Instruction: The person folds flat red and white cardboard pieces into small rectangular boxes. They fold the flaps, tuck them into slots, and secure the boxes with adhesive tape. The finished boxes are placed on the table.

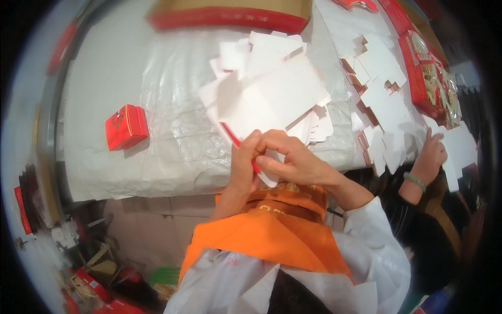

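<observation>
The left hand (pixel 244 163) and right hand (pixel 295 157) were closed on a red-edged white card (pixel 269 179) at the near table edge. A pile of white blanks (pixel 277 83) obstructed the area directly beyond. A red box (pixel 127 127) sat left, a red tray (pixel 230 21) beyond the pile, and another person's hand (pixel 430 157) at right.

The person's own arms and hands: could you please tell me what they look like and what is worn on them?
The left hand and right hand are both ungloved. The right forearm emerges from a loose, whitish sleeve, with no watch or bracelet visible. The left sleeve is hard to make out beside the orange apron.
</observation>
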Tool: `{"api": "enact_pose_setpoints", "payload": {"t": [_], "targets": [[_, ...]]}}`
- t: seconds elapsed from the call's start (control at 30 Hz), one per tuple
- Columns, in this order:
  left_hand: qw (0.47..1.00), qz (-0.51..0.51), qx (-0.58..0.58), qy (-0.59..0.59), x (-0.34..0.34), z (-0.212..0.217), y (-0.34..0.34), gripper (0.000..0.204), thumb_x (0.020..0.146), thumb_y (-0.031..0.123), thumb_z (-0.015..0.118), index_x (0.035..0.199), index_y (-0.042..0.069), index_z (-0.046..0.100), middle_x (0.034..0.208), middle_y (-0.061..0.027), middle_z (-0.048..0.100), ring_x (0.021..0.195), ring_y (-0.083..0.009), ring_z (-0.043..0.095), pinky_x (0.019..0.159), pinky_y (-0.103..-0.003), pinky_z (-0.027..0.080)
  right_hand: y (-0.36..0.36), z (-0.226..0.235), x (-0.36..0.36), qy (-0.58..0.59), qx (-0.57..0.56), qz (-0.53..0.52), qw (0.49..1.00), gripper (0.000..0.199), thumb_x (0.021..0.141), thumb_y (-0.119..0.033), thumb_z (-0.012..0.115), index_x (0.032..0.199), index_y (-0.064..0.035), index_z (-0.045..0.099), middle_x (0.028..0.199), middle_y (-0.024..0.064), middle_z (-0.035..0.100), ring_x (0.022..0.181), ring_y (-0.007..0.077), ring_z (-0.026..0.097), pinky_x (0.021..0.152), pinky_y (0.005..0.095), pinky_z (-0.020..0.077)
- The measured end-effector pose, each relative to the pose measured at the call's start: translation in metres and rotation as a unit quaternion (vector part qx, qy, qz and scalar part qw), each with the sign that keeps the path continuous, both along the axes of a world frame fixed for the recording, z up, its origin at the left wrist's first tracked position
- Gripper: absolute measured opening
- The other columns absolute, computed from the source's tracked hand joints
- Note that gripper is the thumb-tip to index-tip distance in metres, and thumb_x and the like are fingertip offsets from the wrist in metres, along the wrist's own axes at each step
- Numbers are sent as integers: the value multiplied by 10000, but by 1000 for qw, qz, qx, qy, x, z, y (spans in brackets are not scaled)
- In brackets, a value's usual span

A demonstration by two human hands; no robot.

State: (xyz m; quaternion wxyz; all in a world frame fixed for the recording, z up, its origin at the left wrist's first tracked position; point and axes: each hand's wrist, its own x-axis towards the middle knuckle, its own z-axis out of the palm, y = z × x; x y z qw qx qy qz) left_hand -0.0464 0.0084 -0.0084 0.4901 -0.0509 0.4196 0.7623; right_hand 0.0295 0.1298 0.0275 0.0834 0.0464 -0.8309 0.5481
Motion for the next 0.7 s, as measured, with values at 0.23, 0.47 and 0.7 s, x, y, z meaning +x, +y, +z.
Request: {"api": "enact_pose_setpoints", "payload": {"t": [0.23, 0.47, 0.7], "targets": [[992, 100, -19, 77, -10, 14, -6, 387, 766, 86, 484, 1126, -46, 427, 979, -118, 543, 929, -231, 545, 809, -345, 453, 39, 19, 53, 267, 58, -239, 932, 172, 842, -78, 455, 962, 11, 541, 920, 112, 566, 815, 183, 547, 781, 296, 445], [995, -4, 10, 94, -16, 18, -18, 407, 752, 54, 468, 1138, -57, 404, 1008, -131, 526, 904, -217, 563, 755, -330, 492, 115, -21, 53, 107, -375, -365, 845, 399, 929, -224, 374, 1266, -14, 405, 1234, 102, 469, 1124, 178, 455, 942, 316, 374], [989, -61, -64, 116, -14, 12, -19, 550, 721, 52, 488, 1237, -30, 318, 1103, -144, 486, 981, -240, 530, 810, -363, 470, 70, -28, 58, 59, -552, -69, 829, 532, 936, -407, 313, 1282, -6, 365, 1221, 104, 476, 1107, 166, 472, 910, 292, 396]]}}
